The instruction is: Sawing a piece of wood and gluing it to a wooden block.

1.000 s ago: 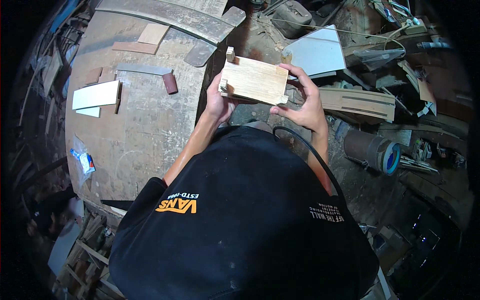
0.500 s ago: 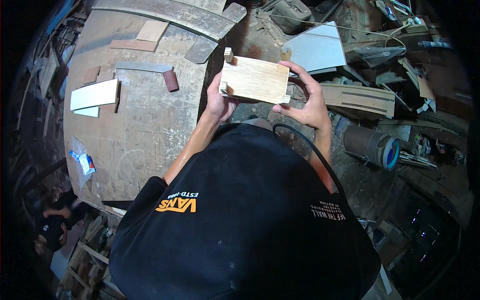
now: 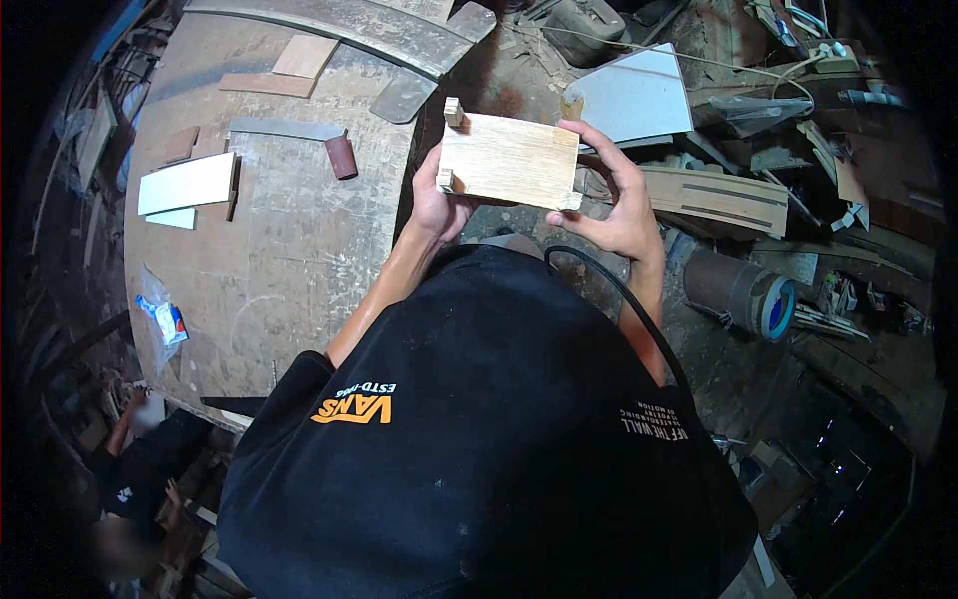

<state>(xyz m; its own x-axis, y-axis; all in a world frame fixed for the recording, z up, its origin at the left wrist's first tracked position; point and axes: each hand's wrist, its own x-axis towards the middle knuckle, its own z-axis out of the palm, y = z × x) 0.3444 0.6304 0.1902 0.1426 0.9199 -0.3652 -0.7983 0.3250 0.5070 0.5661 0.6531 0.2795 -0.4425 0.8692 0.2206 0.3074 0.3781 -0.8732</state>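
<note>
Hands: left hand (image 3: 436, 205), right hand (image 3: 612, 205) clasp wooden panel (image 3: 509, 160) edges.

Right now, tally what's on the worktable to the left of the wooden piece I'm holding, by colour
White boards: 2, a large one over a smaller one
Light tan wood piece: 1
Reddish-brown strip: 1
Grey flat strip: 1
Dark red-brown block: 1
Clear plastic bag with blue and red contents: 1
Total: 7

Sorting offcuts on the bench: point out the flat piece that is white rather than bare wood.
It is the white board at the bench's left side, lying flat; the reddish strip and tan piece farther back are plainly wood-coloured.
</note>
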